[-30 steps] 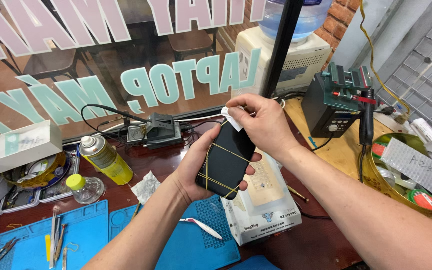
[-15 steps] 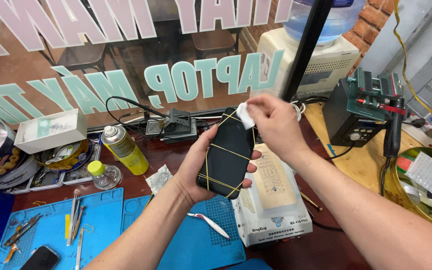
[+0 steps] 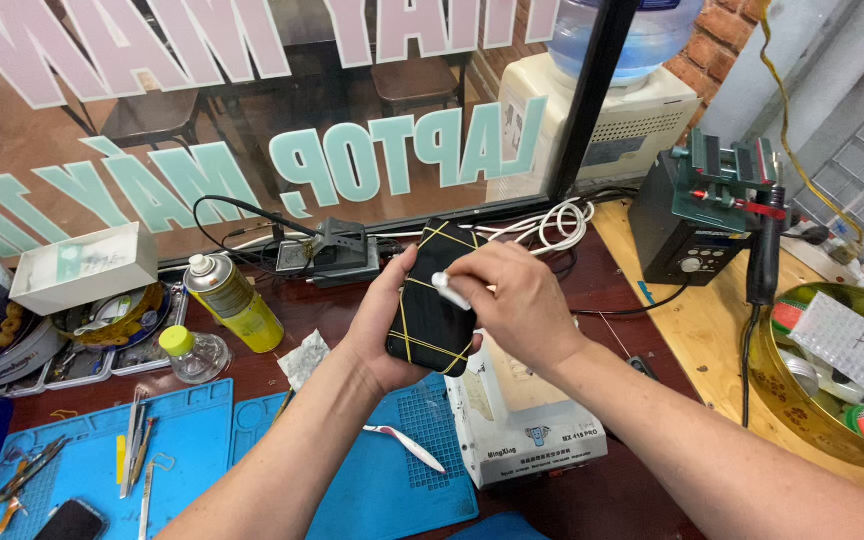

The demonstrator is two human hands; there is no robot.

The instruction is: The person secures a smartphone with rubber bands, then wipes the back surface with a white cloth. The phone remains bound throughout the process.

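A black phone (image 3: 434,300) wrapped in crossed yellow rubber bands (image 3: 422,340) sat tilted near the middle of the view, raised above the bench. The left hand (image 3: 384,325) cradled it from nine o'clock, palm beneath and fingers curled round its far edge, firmly grasping it. The right hand (image 3: 514,305) came in from three o'clock and lay over the phone's right side, its fingers pinched on a small white piece (image 3: 449,290) pressed against the phone's face; what that piece was could not be told. Directly below the phone, at six o'clock, stood a white box-shaped machine (image 3: 542,440), and beside it at seven o'clock lay a blue work mat (image 3: 392,480) with a white-handled tool (image 3: 404,445) on it. At nine o'clock stood a yellow spray can (image 3: 234,300) and a small clear bottle with a yellow cap (image 3: 187,355). At twelve o'clock a black holder (image 3: 337,255) with cables sat against the window, with a coil of white cable (image 3: 552,222) at one o'clock. At two o'clock a black station (image 3: 697,225) stood on the wooden bench, and at four o'clock a round gold tin (image 3: 802,400) held tape rolls.
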